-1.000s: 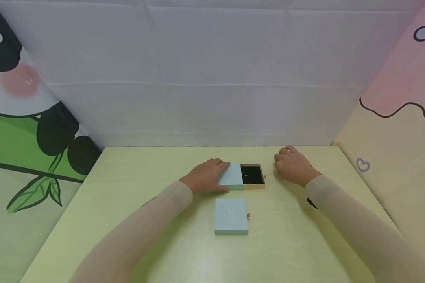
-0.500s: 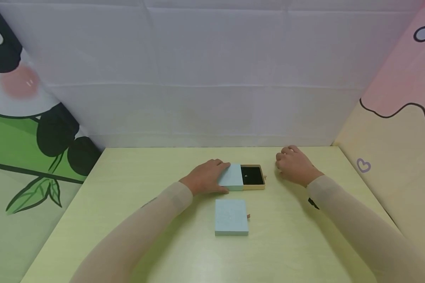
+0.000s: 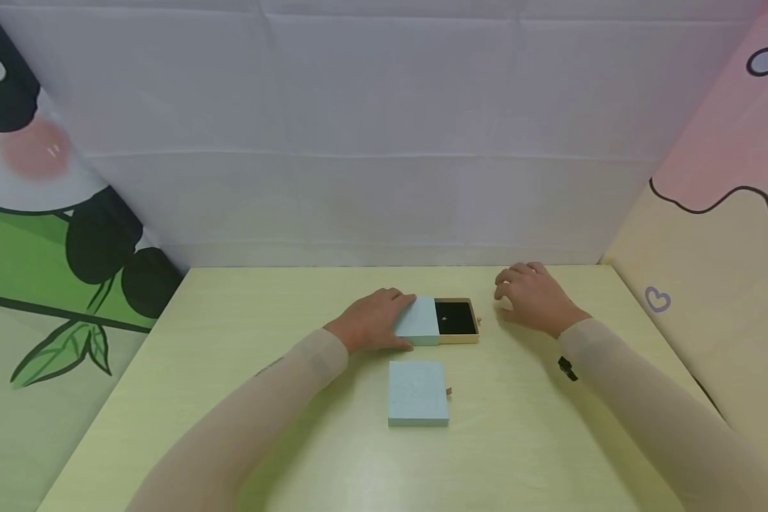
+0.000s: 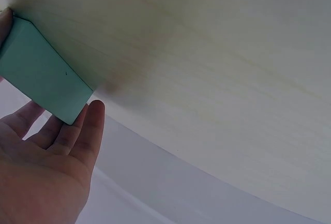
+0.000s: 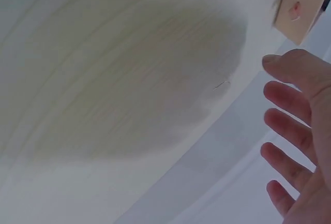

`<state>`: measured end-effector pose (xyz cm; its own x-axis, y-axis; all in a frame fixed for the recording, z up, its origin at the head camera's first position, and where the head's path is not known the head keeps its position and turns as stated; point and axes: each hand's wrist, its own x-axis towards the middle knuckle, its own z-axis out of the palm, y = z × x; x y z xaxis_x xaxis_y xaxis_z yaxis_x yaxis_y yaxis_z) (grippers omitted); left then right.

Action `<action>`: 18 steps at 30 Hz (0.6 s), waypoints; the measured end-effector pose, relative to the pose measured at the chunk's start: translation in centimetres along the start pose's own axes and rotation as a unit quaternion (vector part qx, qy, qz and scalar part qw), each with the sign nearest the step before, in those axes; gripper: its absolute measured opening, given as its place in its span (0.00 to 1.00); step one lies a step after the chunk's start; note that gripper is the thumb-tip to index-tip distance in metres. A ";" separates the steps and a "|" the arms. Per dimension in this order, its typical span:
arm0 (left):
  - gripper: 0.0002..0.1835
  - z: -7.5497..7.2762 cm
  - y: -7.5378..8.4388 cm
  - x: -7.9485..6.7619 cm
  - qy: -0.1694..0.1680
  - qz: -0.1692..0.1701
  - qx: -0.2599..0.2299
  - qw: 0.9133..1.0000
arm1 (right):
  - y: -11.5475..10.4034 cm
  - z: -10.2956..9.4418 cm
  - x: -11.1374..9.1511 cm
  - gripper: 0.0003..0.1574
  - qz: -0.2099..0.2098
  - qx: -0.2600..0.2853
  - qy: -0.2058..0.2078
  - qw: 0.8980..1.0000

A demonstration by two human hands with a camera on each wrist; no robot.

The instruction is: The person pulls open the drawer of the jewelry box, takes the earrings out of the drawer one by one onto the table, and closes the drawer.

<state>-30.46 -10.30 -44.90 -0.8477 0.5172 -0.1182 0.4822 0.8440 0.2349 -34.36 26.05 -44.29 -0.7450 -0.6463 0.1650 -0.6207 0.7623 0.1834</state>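
Observation:
My left hand [image 3: 372,320] grips the left end of a pale blue drawer-style gift box [image 3: 421,318], thumb on the near side and fingers on the far side. The box's tan drawer [image 3: 459,339] is slid partly out to the right. A black lining [image 3: 461,323] fills it, with a tiny silver star-shaped piece [image 3: 444,318] on top. To the right of the drawer hovers my right hand [image 3: 534,295], its fingers parted and slightly bent, holding nothing visible. In the right wrist view, a small thin line-like thing [image 5: 222,85] shows below that hand; I cannot tell what it is.
A second pale blue box [image 3: 418,393], closed, with a brown ribbon tab [image 3: 449,391] at its right side, lies nearer on the pale wooden table [image 3: 333,448]. A white cloth backdrop [image 3: 384,142] hangs behind the table's far edge; printed panels flank both sides.
My right hand's fingers have uncurled and spread apart from a closed, bunched pose, the wrist shifting slightly right. My left hand and both boxes stay where they were.

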 end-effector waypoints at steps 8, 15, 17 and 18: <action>0.55 0.3 -0.1 0.2 -0.005 -0.004 0.002 1.000 | -0.9 -0.3 0.7 0.22 0.044 0.093 0.024 0.994; 0.55 0.3 -0.2 0.3 -0.004 -0.002 0.004 1.000 | -1.7 -0.1 1.2 0.19 0.067 0.162 0.051 0.983; 0.56 0.3 -0.1 0.3 -0.004 -0.003 0.003 1.000 | -2.0 -0.1 1.3 0.17 0.075 0.179 0.055 0.979; 0.56 0.2 -0.1 0.3 -0.004 -0.004 0.002 1.000 | -2.1 -0.2 1.3 0.17 0.079 0.188 0.055 0.977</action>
<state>-30.69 -10.20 -45.19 -0.8494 0.5121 -0.1277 0.4768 0.8483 0.2302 -34.00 23.58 -44.30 -0.8205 -0.5039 0.2701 -0.5619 0.7979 -0.2183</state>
